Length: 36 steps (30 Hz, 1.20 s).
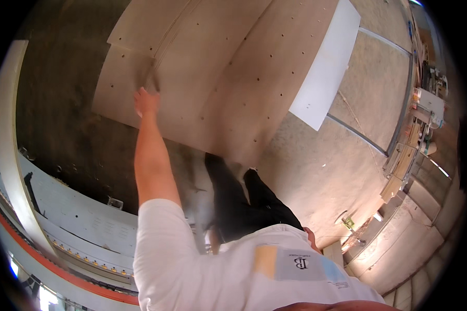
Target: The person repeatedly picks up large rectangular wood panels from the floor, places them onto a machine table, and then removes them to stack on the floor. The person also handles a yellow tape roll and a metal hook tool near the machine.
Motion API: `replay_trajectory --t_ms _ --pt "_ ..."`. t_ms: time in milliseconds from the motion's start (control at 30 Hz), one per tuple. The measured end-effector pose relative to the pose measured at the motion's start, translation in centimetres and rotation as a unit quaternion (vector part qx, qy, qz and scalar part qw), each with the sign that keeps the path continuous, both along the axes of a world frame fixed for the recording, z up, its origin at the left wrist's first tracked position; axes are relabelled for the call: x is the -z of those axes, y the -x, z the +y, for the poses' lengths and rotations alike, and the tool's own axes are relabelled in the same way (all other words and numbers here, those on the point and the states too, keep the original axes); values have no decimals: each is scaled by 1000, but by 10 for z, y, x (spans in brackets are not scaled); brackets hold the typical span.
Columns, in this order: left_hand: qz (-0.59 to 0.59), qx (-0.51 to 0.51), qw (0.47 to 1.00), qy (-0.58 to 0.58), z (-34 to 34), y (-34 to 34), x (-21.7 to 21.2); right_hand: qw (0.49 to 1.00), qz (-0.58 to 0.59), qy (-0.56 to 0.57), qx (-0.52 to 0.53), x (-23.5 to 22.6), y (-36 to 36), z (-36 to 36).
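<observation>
A large brown sheet panel (192, 88) dotted with small dark holes spreads out ahead of me, creased or seamed along its length. My left hand (147, 101) reaches over its near left part, fingers apart and pointing down at the surface. The hand's shadow falls just beyond it; whether the fingertips touch the sheet I cannot tell. Only a sliver of skin of my right arm or hand (311, 238) shows beside my right hip. Its fingers are hidden behind my shirt.
A white sheet (327, 67) sticks out past the panel's right edge. To the left stands a long pale machine (83, 217) with an orange-red strip, and a light upright beam (10, 129). Timber pieces (402, 166) and mixed items lie along the right side. My legs stand at the panel's near edge.
</observation>
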State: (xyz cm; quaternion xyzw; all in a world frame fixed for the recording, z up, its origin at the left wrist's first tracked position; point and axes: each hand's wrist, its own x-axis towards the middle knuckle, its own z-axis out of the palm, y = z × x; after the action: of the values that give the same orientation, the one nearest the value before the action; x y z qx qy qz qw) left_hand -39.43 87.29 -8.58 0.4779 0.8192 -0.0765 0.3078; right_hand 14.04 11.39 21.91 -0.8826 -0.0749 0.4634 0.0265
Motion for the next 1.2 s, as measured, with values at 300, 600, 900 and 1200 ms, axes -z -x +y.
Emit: replay_trajectory --t_ms 300,600,900,1200 --pt "-24 24 999 -11 -13 19 23 994 24 -4 110 8 21 9" --pt "-41 37 998 42 -41 7 28 998 31 30 48 15 -10 -57" --pt "-69 178 980 -54 -183 -116 83 996 9 35 -76 18 29 35" --pt "-482 186 849 112 -311 -233 122 970 7 17 -242 192 -71 142"
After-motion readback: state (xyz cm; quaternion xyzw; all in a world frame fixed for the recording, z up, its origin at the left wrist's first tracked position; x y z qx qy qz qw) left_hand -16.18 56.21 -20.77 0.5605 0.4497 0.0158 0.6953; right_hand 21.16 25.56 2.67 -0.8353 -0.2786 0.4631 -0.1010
